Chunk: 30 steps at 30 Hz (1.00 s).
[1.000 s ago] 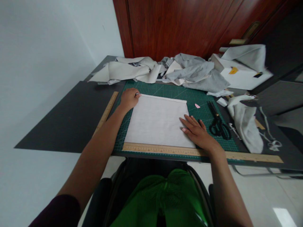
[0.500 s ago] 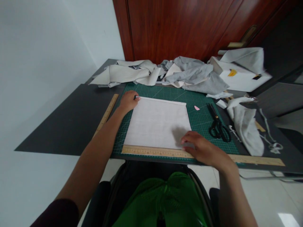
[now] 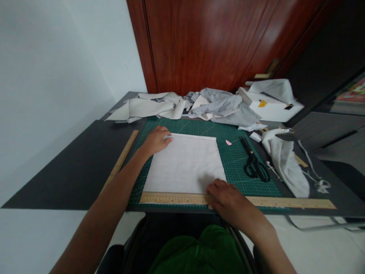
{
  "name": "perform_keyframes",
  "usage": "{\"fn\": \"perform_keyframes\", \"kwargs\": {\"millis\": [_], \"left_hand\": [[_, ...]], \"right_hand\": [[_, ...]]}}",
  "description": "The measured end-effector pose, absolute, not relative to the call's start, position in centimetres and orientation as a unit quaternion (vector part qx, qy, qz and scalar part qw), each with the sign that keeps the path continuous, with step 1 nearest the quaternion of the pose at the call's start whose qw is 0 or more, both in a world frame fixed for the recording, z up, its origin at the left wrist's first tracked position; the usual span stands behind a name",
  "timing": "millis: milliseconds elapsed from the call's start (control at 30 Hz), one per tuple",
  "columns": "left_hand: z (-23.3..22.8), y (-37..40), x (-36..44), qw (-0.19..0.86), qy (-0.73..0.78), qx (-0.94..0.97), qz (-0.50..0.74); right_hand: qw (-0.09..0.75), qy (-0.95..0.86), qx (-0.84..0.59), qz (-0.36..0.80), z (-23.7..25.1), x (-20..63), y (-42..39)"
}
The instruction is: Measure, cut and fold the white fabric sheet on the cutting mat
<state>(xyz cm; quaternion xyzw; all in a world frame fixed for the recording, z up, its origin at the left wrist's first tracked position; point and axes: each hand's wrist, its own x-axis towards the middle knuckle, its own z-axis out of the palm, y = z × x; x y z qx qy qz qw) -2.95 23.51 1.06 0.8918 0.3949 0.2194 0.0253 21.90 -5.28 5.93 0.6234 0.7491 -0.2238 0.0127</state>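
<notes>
A white rectangle of fabric (image 3: 184,163) lies flat on a green cutting mat (image 3: 236,163). My left hand (image 3: 156,140) rests on the fabric's far left corner, fingers curled around a small pen-like object. My right hand (image 3: 225,196) sits on a long wooden ruler (image 3: 285,201) at the fabric's near edge, fingers curled over the ruler and the fabric's near right corner. The ruler runs along the table's front edge.
A second wooden ruler (image 3: 121,160) lies left of the mat. Black scissors (image 3: 253,163) and a pink chalk piece (image 3: 228,142) lie right of the fabric. Grey fabric piles (image 3: 219,106) crowd the table's far side, with a white box (image 3: 270,108) and a grey cloth (image 3: 282,160) at right.
My right hand has slid from the fabric's right side down to the ruler at the near edge. The camera view has tilted up. My left hand stays at the far corner.
</notes>
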Motion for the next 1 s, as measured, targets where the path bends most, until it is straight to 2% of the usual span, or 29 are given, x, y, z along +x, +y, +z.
{"fn": "perform_keyframes", "kwargs": {"millis": [100, 267, 700, 1000], "left_hand": [[1.2, 22.4, -2.6, 0.041, 0.342, 0.927, 0.147], [1.2, 21.5, -2.7, 0.033, 0.35, 0.931, 0.098], [0.8, 21.5, -2.5, 0.018, 0.338, 0.936, 0.095], [1.0, 21.7, -2.3, 0.009, 0.334, 0.939, 0.081]], "right_hand": [[0.016, 0.746, 0.626, -0.227, 6.2, 21.8, -5.1], [-0.006, 0.752, 0.619, -0.225, 6.1, 21.8, -5.1], [-0.076, 0.719, 0.611, -0.322, 5.6, 26.1, -5.1], [0.009, 0.642, 0.702, -0.309, 6.0, 29.1, -5.8]]}}
